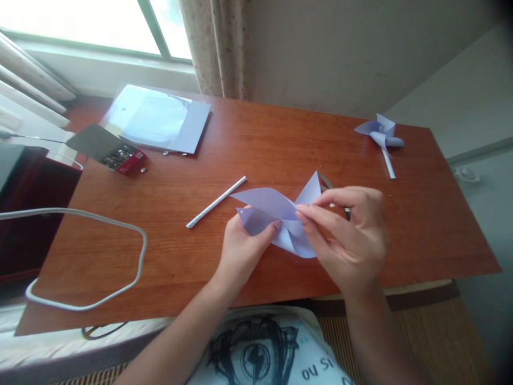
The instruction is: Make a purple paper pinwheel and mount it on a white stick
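The left hand [245, 240] and right hand [352, 230] pinch a lilac paper pinwheel [276, 203]; left of it lies a white stick [216, 202], far right a stick-mounted pinwheel [381, 136].

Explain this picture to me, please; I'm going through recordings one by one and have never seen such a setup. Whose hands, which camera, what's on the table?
There is no machine here: a person works with two bare hands. The one picture comes from a camera worn on that person's head, looking forward and down.

The left hand holds a pale purple folded paper with pointed blades. The right hand has its fingertips closed on it near the middle.

On the brown table, a white stick lies just left of the paper. At the far right lies a pinwheel on its own stick. At the far left are a clear sleeve, an open box of small shiny pieces, and, nearer, a white cable.
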The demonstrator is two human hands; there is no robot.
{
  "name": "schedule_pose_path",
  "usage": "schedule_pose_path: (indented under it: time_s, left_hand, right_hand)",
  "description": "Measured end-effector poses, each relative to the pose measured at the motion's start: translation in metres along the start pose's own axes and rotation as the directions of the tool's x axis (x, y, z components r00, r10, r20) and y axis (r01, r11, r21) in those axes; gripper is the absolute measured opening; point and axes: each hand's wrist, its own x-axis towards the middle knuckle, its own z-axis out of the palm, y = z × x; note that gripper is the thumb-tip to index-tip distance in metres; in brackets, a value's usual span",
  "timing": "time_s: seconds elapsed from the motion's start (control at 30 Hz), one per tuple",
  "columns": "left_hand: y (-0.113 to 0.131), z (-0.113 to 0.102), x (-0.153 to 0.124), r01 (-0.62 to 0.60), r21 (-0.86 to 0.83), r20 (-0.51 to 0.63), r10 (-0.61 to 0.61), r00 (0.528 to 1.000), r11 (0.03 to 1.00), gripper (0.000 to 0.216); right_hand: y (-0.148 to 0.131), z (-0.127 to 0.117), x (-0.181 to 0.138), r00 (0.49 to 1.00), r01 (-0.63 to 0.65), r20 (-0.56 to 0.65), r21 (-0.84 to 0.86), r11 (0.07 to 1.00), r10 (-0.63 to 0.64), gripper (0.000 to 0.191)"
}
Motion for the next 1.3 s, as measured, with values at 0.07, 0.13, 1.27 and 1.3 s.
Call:
schedule_pose_path:
  time_s: [0.07, 0.13, 1.27, 1.3]
  left_hand:
    - [0.0, 0.0, 0.0, -0.005, 0.008, 0.0, 0.005, 1.0, 1.0, 0.021]
    - [0.001, 0.001, 0.0, -0.016, 0.004, -0.001, 0.016, 1.0, 1.0, 0.018]
    - [-0.003, 0.0, 0.001, -0.011, -0.079, -0.053, 0.007, 0.999, 0.997, 0.03]
    - [-0.004, 0.0, 0.001, -0.011, -0.075, -0.05, 0.007, 0.999, 0.997, 0.031]
  right_hand:
    - [-0.007, -0.002, -0.005, 0.998, 0.045, 0.042, -0.022, 0.999, -0.044, 0.029]
    - [-0.012, 0.0, -0.012, 0.994, 0.062, 0.092, -0.003, 0.998, -0.061, 0.031]
    - [0.016, 0.012, -0.001, 0.935, -0.349, 0.104, 0.103, 0.932, 0.338, 0.008]
    - [0.02, 0.014, 0.003, 0.915, -0.398, 0.133, 0.131, 0.908, 0.382, 0.009]
